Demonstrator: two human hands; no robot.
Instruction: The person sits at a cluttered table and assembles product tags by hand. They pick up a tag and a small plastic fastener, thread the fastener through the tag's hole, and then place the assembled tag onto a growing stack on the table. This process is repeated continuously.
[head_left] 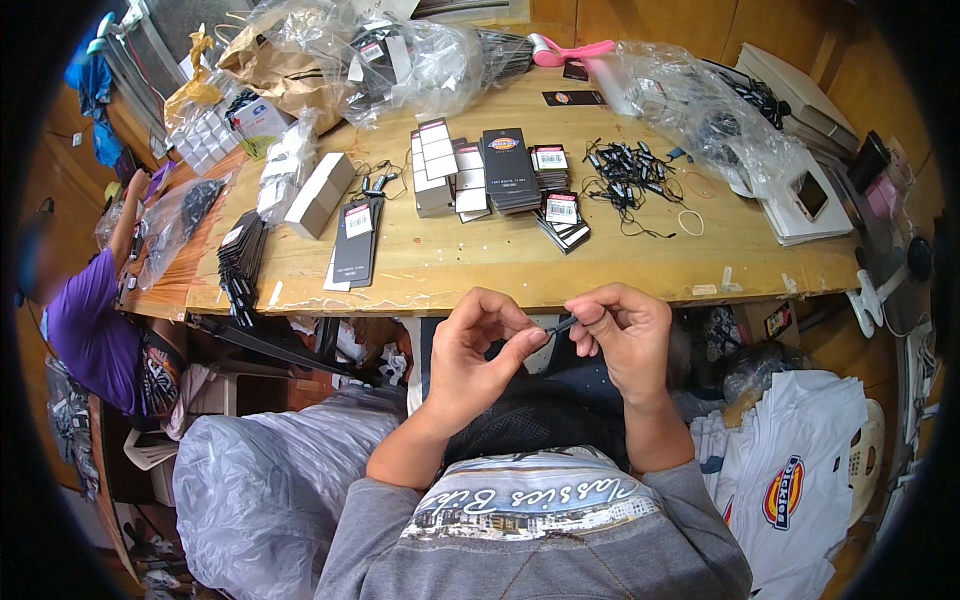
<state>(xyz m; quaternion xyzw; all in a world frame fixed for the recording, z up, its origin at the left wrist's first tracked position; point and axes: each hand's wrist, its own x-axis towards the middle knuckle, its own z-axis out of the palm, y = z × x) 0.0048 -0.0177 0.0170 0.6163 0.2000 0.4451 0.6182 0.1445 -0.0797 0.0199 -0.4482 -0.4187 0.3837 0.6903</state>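
In front of the table's near edge, a small black hang-tag string fastener [563,325] is pinched between my two hands. My left hand [476,352] grips its left end between thumb and fingertips. The other end sits between the thumb and forefinger of my right hand [634,345]. A tangle of similar black string fasteners [632,175] lies on the table beyond my right hand. Left of that tangle stand stacked black hang tags [510,165] and white barcode labels [433,160]. More dark tags [355,250] with a barcode sticker lie near the table edge.
On the wooden table [600,265] are white boxes [320,195], clear plastic bags [700,120], pink-handled scissors [575,52] and a phone [808,196]. A person in purple [95,320] works at the left. Bagged goods [250,490] stand left of me; white shirts [790,480] lie right.
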